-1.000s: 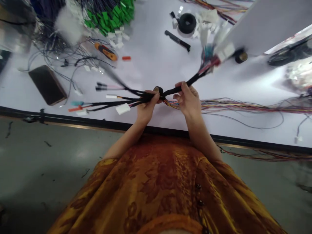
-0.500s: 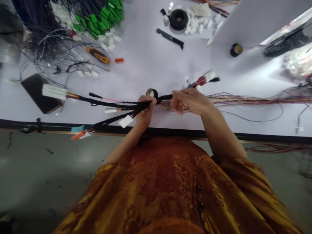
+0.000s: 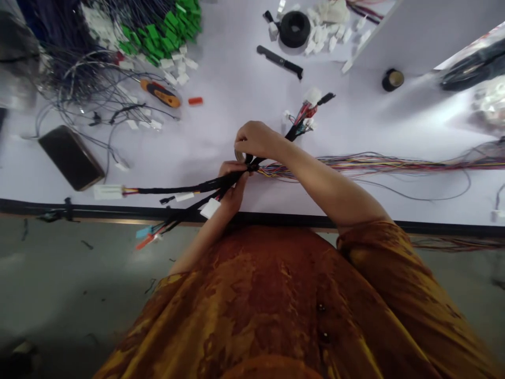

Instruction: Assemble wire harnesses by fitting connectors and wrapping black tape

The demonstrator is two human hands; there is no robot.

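Note:
My left hand [image 3: 233, 187] is closed around the black-wrapped wire harness [image 3: 177, 189] at the point where its branches meet. My right hand [image 3: 254, 141] reaches over the junction and grips a small tape roll [image 3: 240, 155], partly hidden by the fingers. To the left, the branches end in a white connector [image 3: 108, 191], a white block [image 3: 210, 208], and blue and orange connectors [image 3: 145, 238] hanging past the table edge. A short black branch [image 3: 292, 131] points up and right, tipped with red and white connectors. Unwrapped coloured wires [image 3: 355, 162] run to the right.
A phone [image 3: 71, 157] lies at the left, near an orange-handled tool [image 3: 161, 93] and loose wires with green connectors [image 3: 165, 34]. Farther back are a cutter knife [image 3: 280, 61] and a large black tape roll [image 3: 294, 29]. Another tape roll [image 3: 393, 80] stands at the right.
My right hand has moved left from the wires to the tape roll. The short branch has swung upward, and the left branches have shifted down and right.

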